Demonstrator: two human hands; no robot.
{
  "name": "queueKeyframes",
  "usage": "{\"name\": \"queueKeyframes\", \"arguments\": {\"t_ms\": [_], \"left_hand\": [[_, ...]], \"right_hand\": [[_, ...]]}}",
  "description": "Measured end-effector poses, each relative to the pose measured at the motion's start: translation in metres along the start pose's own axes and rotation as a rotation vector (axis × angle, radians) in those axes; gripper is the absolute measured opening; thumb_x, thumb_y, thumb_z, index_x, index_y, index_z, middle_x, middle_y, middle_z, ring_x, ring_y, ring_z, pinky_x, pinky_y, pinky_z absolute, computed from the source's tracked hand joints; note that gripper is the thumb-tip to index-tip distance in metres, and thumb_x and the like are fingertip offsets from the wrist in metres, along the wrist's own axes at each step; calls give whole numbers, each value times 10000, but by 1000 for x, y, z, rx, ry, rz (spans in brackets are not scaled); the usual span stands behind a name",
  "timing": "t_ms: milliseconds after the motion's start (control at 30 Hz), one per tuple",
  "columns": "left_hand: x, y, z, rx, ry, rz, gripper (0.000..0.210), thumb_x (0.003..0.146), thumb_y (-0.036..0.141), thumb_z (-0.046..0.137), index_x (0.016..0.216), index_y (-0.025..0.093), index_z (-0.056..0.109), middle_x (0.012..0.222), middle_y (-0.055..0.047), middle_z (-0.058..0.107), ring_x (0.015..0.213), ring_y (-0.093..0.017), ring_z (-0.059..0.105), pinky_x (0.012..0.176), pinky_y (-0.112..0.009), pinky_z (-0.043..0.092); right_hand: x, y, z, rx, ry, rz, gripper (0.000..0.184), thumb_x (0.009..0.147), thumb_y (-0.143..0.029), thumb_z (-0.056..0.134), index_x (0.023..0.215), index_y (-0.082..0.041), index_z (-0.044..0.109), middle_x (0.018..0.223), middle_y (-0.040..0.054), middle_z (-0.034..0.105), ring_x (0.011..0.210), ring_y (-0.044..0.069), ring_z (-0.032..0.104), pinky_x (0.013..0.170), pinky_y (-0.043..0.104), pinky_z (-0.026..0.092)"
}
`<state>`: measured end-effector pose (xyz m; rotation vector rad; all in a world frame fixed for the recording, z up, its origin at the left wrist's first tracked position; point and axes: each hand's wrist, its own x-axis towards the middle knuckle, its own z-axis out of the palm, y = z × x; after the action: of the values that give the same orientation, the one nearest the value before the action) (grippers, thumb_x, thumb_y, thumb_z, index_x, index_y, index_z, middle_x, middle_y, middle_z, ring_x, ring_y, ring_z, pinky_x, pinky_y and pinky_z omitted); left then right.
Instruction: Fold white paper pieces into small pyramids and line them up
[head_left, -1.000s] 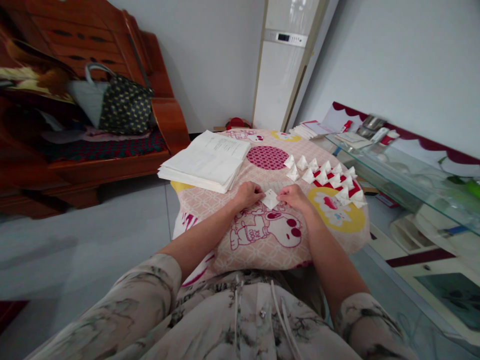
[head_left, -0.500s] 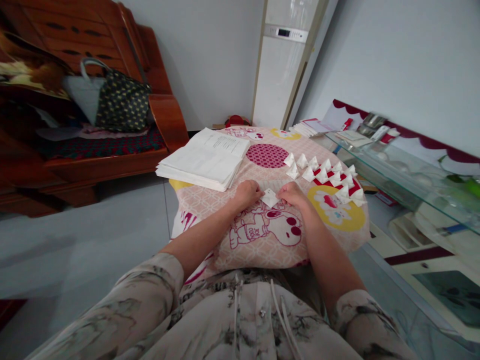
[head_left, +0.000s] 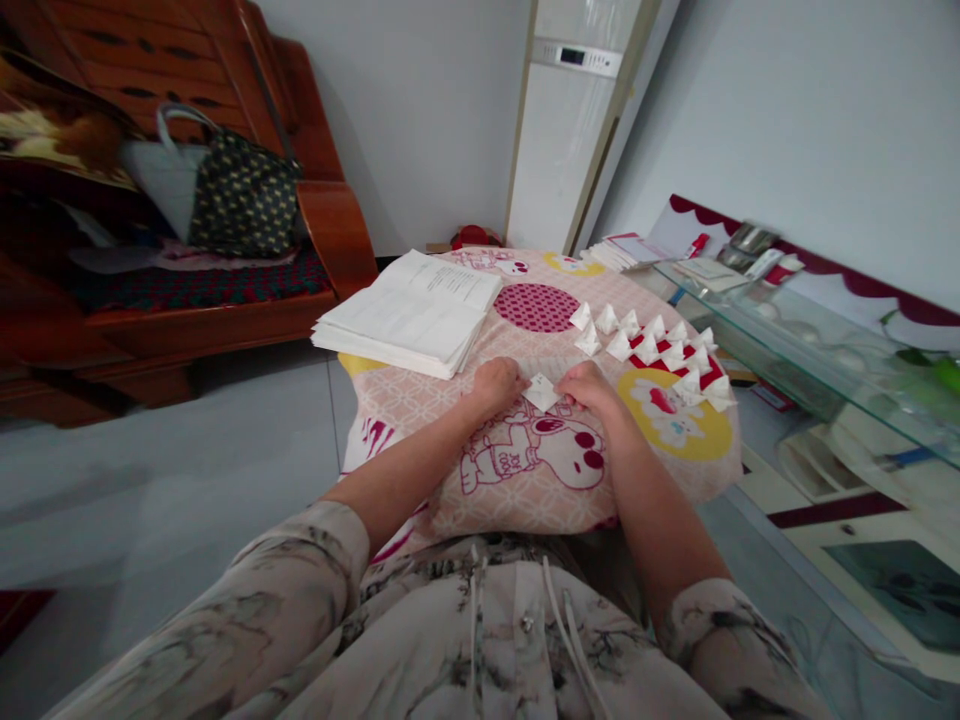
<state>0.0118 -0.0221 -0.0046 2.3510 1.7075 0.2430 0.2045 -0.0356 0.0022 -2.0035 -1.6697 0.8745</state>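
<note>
While both hands press down at the middle of the patterned cushion (head_left: 525, 480), a small folded white paper (head_left: 541, 392) sits pinched between them. On one side, the left hand (head_left: 496, 384) curls its fingertips onto the paper's near edge; on the other, the right hand (head_left: 589, 386) closes its fingers onto the opposite edge, so each hand has a narrow hold on the same piece. Just beyond the right hand, further out on the cushion, lie rows of finished folded paper pieces (head_left: 654, 350), close together and apart from the held one. Beyond the left hand rests a thick stack of white sheets (head_left: 409, 315), its edge overhanging the cushion. Past that stack stands a wooden bench (head_left: 225, 300) with a dotted bag (head_left: 240, 200) on it.
</note>
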Motion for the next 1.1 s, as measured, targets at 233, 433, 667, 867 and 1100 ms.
{"name": "queueKeyframes", "arguments": {"t_ms": [233, 433, 667, 867, 1100], "left_hand": [[-3, 3, -4, 18, -8, 5, 358, 995, 392, 538, 1163, 125, 707, 1184, -152, 716, 1145, -268, 646, 944, -320, 494], [-2, 3, -6, -9, -25, -4, 369, 989, 400, 549, 1156, 111, 705, 1196, -168, 710, 1142, -271, 645, 930, -317, 485], [-1, 2, -6, -21, -21, -7, 354, 976, 407, 572, 1140, 127, 714, 1163, -150, 718, 1125, -259, 646, 913, -304, 483], [-2, 4, -8, -10, -21, -2, 366, 985, 389, 563, 1154, 103, 718, 1175, -168, 718, 1140, -269, 650, 921, -309, 486], [5, -1, -17, 5, -89, 68, 310, 944, 350, 607, 1072, 117, 765, 1104, -159, 742, 1040, -269, 677, 835, -310, 499]], "right_hand": [[-3, -7, -5, 48, -52, 29, 338, 829, -107, 649, 510, -159, 550, 373, -37, 493, 314, 58, 388, 362, 190, 282], [-6, -11, -14, 102, -144, 44, 323, 854, -108, 647, 554, -161, 539, 390, -42, 519, 319, 49, 400, 348, 167, 262], [-4, -9, -15, 55, -163, 85, 275, 851, -121, 670, 603, -162, 558, 394, -45, 519, 331, 59, 424, 335, 167, 268], [-9, -8, -13, 20, -119, 57, 257, 877, -84, 634, 652, -171, 547, 438, -64, 534, 323, 51, 437, 333, 170, 262], [-12, -4, -13, 34, -104, 22, 194, 867, -66, 615, 710, -170, 567, 464, -59, 562, 339, 62, 464, 345, 173, 283]]}}
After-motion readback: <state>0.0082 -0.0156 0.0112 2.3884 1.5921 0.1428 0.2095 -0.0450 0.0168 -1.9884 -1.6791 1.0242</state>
